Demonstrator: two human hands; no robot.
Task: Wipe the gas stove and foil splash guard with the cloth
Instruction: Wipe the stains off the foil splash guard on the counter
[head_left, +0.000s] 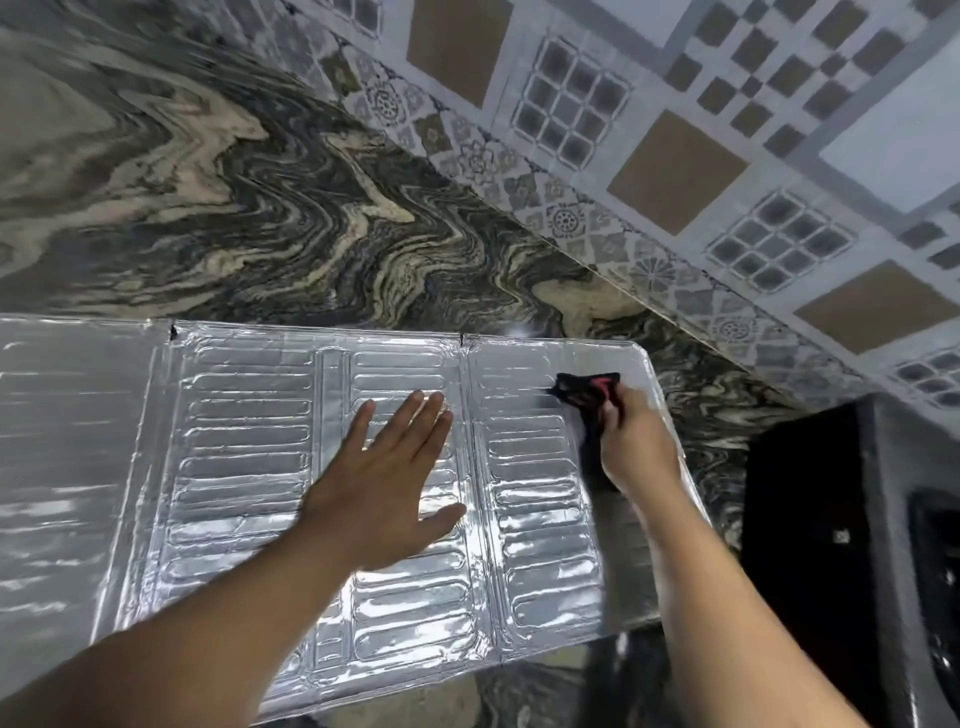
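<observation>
The silver foil splash guard (239, 467) lies unfolded and flat on the marbled countertop, its embossed panels facing up. My left hand (389, 483) rests palm down on the middle panel with fingers spread. My right hand (636, 447) grips a dark cloth (587, 392) with a pink patch and presses it on the far part of the right panel. The black gas stove (810, 545) stands at the right edge, only partly in view.
The swirled grey and beige countertop (260, 208) stretches beyond the guard. A patterned tiled wall (675, 130) runs along the counter's far side at the upper right. A narrow strip of counter separates the guard from the stove.
</observation>
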